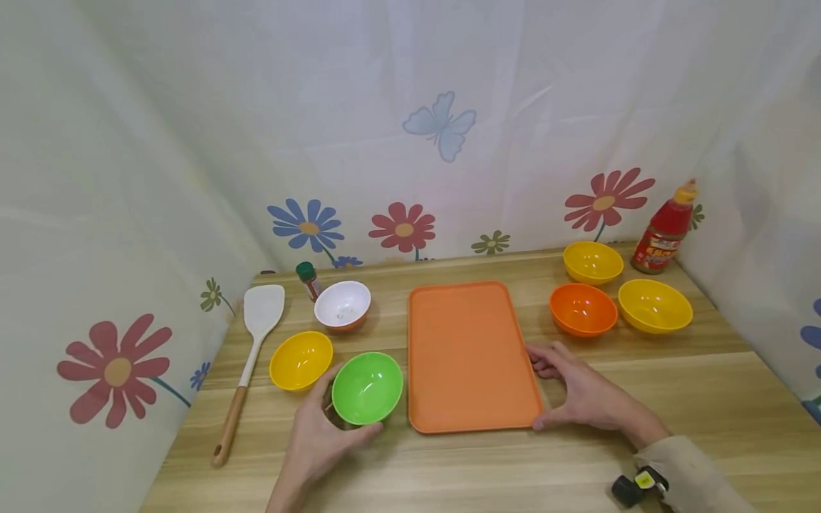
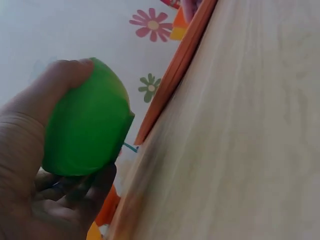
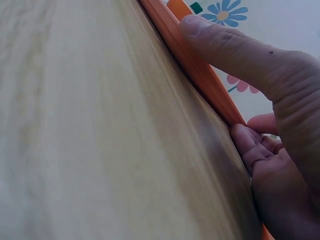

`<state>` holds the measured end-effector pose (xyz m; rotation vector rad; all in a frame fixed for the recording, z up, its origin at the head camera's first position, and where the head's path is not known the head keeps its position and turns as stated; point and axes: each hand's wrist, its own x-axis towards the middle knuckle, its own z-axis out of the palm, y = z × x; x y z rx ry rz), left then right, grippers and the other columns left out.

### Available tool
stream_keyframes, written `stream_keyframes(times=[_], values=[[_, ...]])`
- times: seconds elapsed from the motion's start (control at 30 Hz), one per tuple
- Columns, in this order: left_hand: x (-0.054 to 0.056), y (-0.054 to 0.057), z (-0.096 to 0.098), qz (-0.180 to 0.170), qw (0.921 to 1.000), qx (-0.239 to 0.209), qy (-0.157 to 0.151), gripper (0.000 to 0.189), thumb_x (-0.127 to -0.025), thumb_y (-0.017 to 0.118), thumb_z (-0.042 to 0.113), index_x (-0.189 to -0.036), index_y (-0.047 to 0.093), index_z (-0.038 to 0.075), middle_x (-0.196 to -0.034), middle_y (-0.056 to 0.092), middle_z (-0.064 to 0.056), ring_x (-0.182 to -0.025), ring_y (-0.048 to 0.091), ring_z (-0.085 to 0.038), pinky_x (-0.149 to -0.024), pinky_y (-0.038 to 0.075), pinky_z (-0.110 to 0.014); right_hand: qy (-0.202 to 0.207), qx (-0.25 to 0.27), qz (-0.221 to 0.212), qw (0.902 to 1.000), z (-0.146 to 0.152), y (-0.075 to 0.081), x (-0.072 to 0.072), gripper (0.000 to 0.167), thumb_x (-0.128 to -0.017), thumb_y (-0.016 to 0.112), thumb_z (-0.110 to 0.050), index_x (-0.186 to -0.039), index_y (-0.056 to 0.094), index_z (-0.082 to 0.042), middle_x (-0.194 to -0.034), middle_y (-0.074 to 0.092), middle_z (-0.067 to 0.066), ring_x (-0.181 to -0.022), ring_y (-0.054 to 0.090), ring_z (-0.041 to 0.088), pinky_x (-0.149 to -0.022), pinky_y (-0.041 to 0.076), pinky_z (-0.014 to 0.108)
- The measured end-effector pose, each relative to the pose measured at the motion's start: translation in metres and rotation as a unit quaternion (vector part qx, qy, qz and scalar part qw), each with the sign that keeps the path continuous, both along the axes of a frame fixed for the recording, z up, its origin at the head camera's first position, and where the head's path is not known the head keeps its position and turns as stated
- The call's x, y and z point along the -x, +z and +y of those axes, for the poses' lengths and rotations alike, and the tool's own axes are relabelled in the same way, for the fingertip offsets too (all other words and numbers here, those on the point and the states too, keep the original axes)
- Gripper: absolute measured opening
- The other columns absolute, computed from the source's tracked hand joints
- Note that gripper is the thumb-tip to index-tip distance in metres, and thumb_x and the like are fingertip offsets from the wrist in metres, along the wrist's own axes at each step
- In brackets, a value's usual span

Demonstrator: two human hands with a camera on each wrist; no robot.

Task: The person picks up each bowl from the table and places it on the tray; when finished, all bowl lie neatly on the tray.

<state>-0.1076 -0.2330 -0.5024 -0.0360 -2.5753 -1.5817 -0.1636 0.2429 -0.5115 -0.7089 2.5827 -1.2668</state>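
My left hand (image 1: 321, 429) grips a green bowl (image 1: 368, 388) from its left side, with the thumb on the near side and the fingers behind it. In the left wrist view the green bowl (image 2: 90, 125) appears raised slightly off the table. Just right of it lies an orange rectangular tray (image 1: 473, 360). My right hand (image 1: 580, 390) holds the tray by its near right corner, the thumb on the front edge and curled fingers along the right side. The right wrist view shows the thumb and fingertips against the tray's rim (image 3: 200, 75).
Left of the tray are a yellow bowl (image 1: 301, 361), a white-lined bowl (image 1: 343, 305), a green-capped jar (image 1: 309, 280) and a white spatula (image 1: 261, 313). At the right stand an orange bowl (image 1: 584, 311), two yellow bowls (image 1: 655, 306) and a red squeeze bottle (image 1: 665, 235). Curtains enclose the table.
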Motion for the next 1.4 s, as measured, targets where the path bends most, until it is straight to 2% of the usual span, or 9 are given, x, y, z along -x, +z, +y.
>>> stream_keyframes(times=[0.1,0.2,0.33,0.53,0.73,0.87,1.03,1.23,1.4], values=[[0.007,0.009,0.007,0.003,0.9996,-0.024,-0.012,0.114,-0.061,0.113,0.026,-0.158,0.054,0.022,-0.148,0.069,-0.001,-0.126,0.071,-0.024,-0.107,0.060,-0.032,0.001,0.000,0.000,1.0000,0.000,0.001,0.000,0.122,-0.073,0.106,-0.049,-0.169,0.043,-0.010,-0.146,0.052,0.008,-0.135,0.063,0.028,-0.117,0.054,0.038],[0.017,0.019,0.015,0.016,0.9983,-0.045,-0.034,0.111,-0.062,0.113,0.020,-0.157,0.055,0.023,-0.149,0.067,0.001,-0.131,0.069,-0.024,-0.113,0.058,-0.042,0.002,-0.001,0.001,1.0000,0.001,0.000,0.001,0.121,-0.073,0.106,-0.049,-0.169,0.043,-0.009,-0.146,0.052,0.008,-0.135,0.063,0.029,-0.117,0.054,0.037],[0.032,0.031,0.029,0.043,0.9960,-0.047,-0.063,0.110,-0.064,0.112,0.021,-0.159,0.055,0.027,-0.153,0.064,0.003,-0.135,0.065,-0.024,-0.118,0.053,-0.054,-0.005,-0.012,0.000,0.9999,0.002,-0.003,0.002,0.123,-0.072,0.105,-0.052,-0.169,0.043,-0.011,-0.147,0.053,0.007,-0.135,0.063,0.027,-0.117,0.054,0.037],[0.057,0.043,0.051,0.066,0.9915,-0.051,-0.100,0.108,-0.068,0.110,0.021,-0.160,0.054,0.023,-0.154,0.064,0.002,-0.137,0.066,-0.026,-0.120,0.053,-0.055,-0.010,-0.016,0.000,0.9998,0.003,-0.004,0.002,0.123,-0.072,0.105,-0.053,-0.170,0.043,-0.011,-0.147,0.053,0.007,-0.134,0.064,0.027,-0.117,0.055,0.039],[0.078,0.050,0.069,0.084,0.9877,-0.053,-0.121,0.103,-0.069,0.109,0.020,-0.157,0.057,0.023,-0.150,0.065,0.002,-0.134,0.066,-0.026,-0.118,0.054,-0.057,-0.011,-0.014,-0.006,0.9998,0.002,-0.004,0.002,0.123,-0.072,0.104,-0.054,-0.170,0.043,-0.013,-0.147,0.053,0.005,-0.134,0.064,0.024,-0.117,0.054,0.038],[0.091,0.056,0.080,0.094,0.9859,-0.058,-0.126,0.102,-0.068,0.109,0.025,-0.156,0.057,0.021,-0.147,0.067,0.000,-0.131,0.067,-0.026,-0.116,0.055,-0.058,-0.010,-0.010,-0.004,0.9999,0.002,-0.004,0.002,0.123,-0.071,0.105,-0.054,-0.170,0.044,-0.013,-0.147,0.053,0.005,-0.134,0.064,0.025,-0.117,0.054,0.038],[0.108,0.063,0.094,0.091,0.9885,-0.039,-0.115,0.104,-0.067,0.109,0.031,-0.157,0.058,0.023,-0.143,0.067,0.001,-0.126,0.067,-0.026,-0.111,0.058,-0.054,-0.009,-0.011,-0.007,0.9999,0.002,-0.003,0.002,0.123,-0.071,0.105,-0.054,-0.170,0.043,-0.013,-0.147,0.053,0.005,-0.134,0.064,0.025,-0.117,0.054,0.038],[0.126,0.071,0.110,0.088,0.9897,-0.017,-0.112,0.104,-0.067,0.109,0.041,-0.157,0.058,0.031,-0.140,0.069,0.004,-0.119,0.070,-0.026,-0.103,0.062,-0.048,-0.007,-0.008,-0.017,0.9998,0.002,-0.003,0.003,0.124,-0.071,0.105,-0.054,-0.170,0.043,-0.014,-0.146,0.052,0.004,-0.136,0.063,0.024,-0.118,0.054,0.036],[0.138,0.073,0.123,0.089,0.9889,-0.014,-0.117,0.105,-0.066,0.108,0.044,-0.157,0.056,0.034,-0.139,0.069,0.006,-0.119,0.070,-0.025,-0.103,0.063,-0.052,-0.007,-0.011,-0.018,0.9998,0.003,-0.006,0.004,0.124,-0.071,0.104,-0.055,-0.171,0.042,-0.015,-0.147,0.052,0.003,-0.135,0.062,0.023,-0.118,0.054,0.036]])
